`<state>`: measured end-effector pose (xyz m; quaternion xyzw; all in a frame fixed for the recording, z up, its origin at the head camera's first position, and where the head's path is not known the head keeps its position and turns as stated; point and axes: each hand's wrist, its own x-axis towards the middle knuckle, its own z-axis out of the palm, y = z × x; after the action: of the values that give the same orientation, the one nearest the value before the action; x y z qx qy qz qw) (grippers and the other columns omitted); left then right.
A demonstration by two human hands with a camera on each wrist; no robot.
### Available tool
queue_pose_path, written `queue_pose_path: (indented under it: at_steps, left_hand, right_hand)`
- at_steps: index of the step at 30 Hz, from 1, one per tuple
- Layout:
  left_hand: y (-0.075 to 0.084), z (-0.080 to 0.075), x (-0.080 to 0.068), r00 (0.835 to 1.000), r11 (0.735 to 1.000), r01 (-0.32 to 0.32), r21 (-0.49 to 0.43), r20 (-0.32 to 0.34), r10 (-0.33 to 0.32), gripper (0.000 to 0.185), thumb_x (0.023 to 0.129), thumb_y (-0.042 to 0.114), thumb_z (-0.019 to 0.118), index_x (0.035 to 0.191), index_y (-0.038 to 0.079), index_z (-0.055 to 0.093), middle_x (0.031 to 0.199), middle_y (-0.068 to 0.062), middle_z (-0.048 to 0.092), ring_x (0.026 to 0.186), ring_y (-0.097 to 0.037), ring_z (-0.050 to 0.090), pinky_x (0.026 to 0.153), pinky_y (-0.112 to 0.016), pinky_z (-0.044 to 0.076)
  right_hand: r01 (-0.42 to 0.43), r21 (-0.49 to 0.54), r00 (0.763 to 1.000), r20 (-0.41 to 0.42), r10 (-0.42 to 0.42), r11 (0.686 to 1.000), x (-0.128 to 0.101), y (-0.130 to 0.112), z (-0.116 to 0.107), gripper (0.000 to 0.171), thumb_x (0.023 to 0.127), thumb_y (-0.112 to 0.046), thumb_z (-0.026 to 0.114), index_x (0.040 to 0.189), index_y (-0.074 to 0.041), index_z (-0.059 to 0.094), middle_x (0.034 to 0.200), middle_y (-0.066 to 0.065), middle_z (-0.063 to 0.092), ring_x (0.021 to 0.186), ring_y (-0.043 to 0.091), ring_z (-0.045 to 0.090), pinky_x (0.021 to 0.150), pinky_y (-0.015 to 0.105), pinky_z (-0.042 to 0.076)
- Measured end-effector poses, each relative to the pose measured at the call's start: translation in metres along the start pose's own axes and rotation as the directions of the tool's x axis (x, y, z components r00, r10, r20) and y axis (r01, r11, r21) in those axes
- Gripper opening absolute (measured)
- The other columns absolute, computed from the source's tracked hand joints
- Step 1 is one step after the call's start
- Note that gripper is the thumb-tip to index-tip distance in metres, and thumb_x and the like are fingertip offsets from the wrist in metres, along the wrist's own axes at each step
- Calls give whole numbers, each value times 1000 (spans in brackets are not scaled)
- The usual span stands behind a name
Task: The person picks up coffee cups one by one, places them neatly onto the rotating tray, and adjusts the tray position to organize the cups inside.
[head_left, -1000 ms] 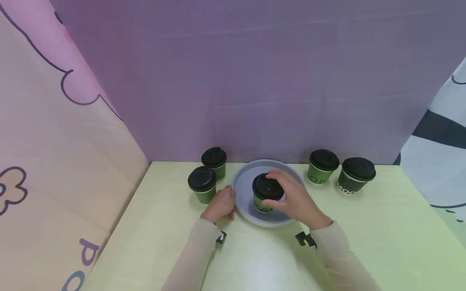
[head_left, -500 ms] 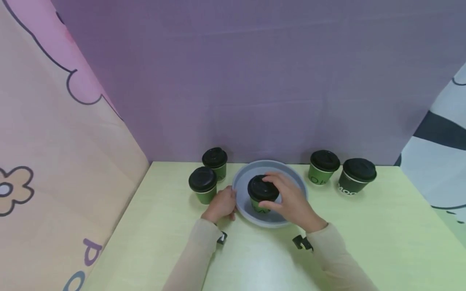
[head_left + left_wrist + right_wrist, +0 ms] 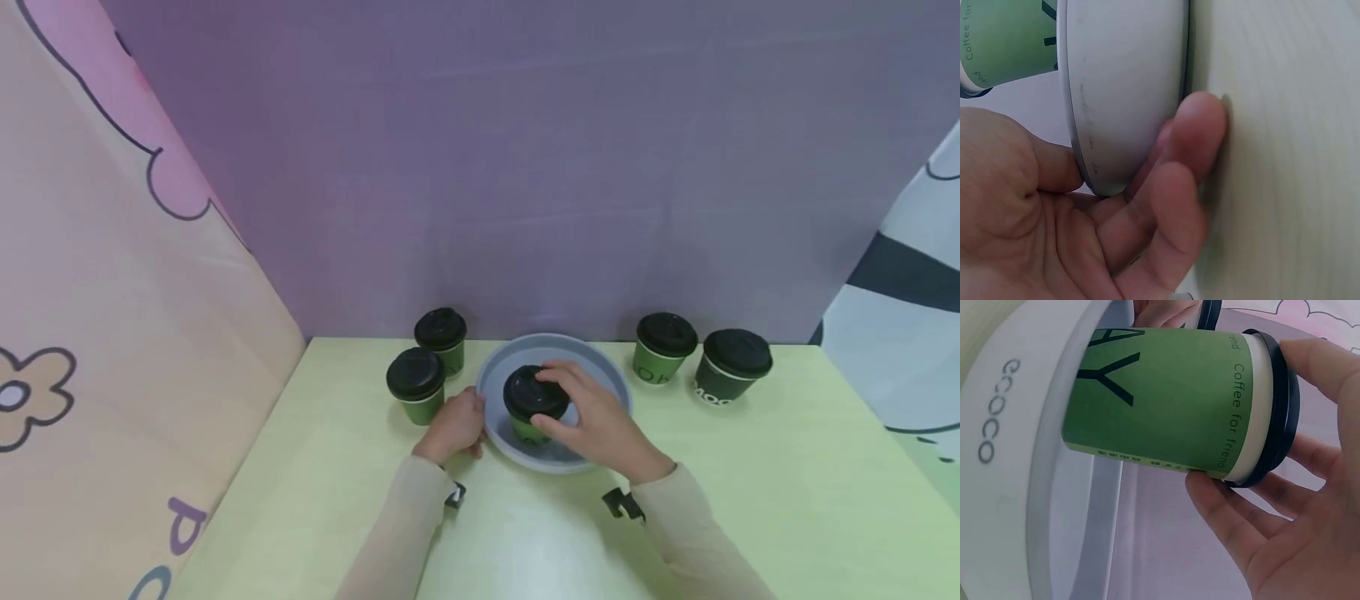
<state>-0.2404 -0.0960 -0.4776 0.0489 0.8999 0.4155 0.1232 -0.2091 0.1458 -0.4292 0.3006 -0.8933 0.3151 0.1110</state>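
**Q:** State of both hands?

**A:** My right hand [image 3: 600, 425] grasps the green paper cup with the black plastic lid [image 3: 534, 404] at the lid rim; fingers [image 3: 1229, 506] and thumb curl round the lid's edge. The cup is over the round grey plastic plate [image 3: 600, 375], left of its centre; I cannot tell whether its base rests on the plate. My left hand [image 3: 453, 425] pinches the plate's left rim, thumb on top, fingers [image 3: 1197, 131] curled underneath against the pale green surface [image 3: 750, 483].

**Q:** Main risk?

**A:** I judge the lid grip the weak point. If the lid is only pressed on, a pull could pop it off and the cup would drop or tip. The cup looks light, so a sideways nudge could topple it.

**Q:** The plate?

**A:** My pinch could lift its left edge; a tilted smooth plate may let the cup slide. The plate could also skid.

**Q:** Neighbours?

**A:** Two lidded green cups [image 3: 416, 383] stand just beside my left hand; my knuckles could knock the nearer one. Two more lidded cups [image 3: 663, 346] stand right of the plate, clear of my wrist.
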Motion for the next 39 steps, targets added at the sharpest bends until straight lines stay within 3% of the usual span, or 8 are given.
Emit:
queue_pose_path:
  at_steps: [7, 15, 19, 25, 30, 34, 39]
  left_hand:
    - [-1, -2, -1, 1000, 1000, -2, 19, -6, 2, 31, 112, 22, 33, 111, 5, 58, 74, -7, 65, 53, -23, 68, 52, -30, 49]
    - [-2, 0, -1, 998, 996, -11, 92, -63, 17, 33, 111, 23, 34, 116, 2, 58, 67, -3, 63, 50, -21, 66, 54, -31, 46]
    - [-3, 1, 1, 997, 995, -16, 99, -77, 24, 35, 112, 23, 34, 121, 0, 58, 67, -3, 62, 48, -18, 64, 54, -31, 46]
    - [-5, -1, 1, 996, 996, -15, 93, -89, 24, 34, 112, 24, 35, 120, 1, 59, 67, -3, 62, 47, -17, 63, 54, -32, 45]
    - [-5, -2, 2, 994, 996, -16, 84, -104, 25, 33, 111, 25, 37, 119, 3, 60, 68, -3, 62, 48, -17, 63, 54, -31, 45]
    - [-6, -2, 3, 994, 997, -11, 77, -111, 19, 33, 111, 26, 37, 122, 3, 60, 68, -3, 62, 48, -16, 64, 55, -31, 45]
    - [-6, -5, 2, 996, 997, -15, 76, -91, 21, 37, 111, 28, 37, 127, 2, 58, 63, -4, 62, 48, -18, 62, 59, -31, 46]
  right_hand:
    - [-17, 3, 1000, 13, 17, 1000, 0, 0, 2, 58, 94, -45, 73, 141, -17, 55, 153, 6, 49, 138, 29, 53, 106, 51, 51]
    - [-7, -12, 1000, 25, 8, 1000, 2, -2, 2, 61, 95, -45, 71, 144, -15, 52, 153, 8, 48, 139, 30, 52, 107, 52, 50]
    - [-8, -13, 1000, 12, 9, 1000, 2, -1, -5, 60, 96, -41, 71, 144, -12, 52, 150, 11, 51, 134, 31, 55, 102, 50, 54]
    - [-21, -40, 998, -65, 18, 999, 1, 11, -21, 55, 97, -33, 72, 143, -10, 52, 141, 9, 55, 117, 25, 61, 89, 44, 57]
    - [-83, -39, 988, -137, 77, 996, -2, 31, -41, 48, 97, -25, 72, 139, -9, 55, 135, 10, 57, 116, 27, 60, 88, 49, 57]
    - [-141, -48, 972, -197, 129, 989, -7, 49, -58, 43, 98, -21, 71, 135, -5, 57, 131, 14, 56, 112, 31, 60, 87, 52, 56]
    - [-198, -74, 937, -307, 167, 977, -17, 71, -75, 39, 97, -17, 71, 131, 0, 60, 128, 22, 57, 111, 38, 56, 86, 44, 49]
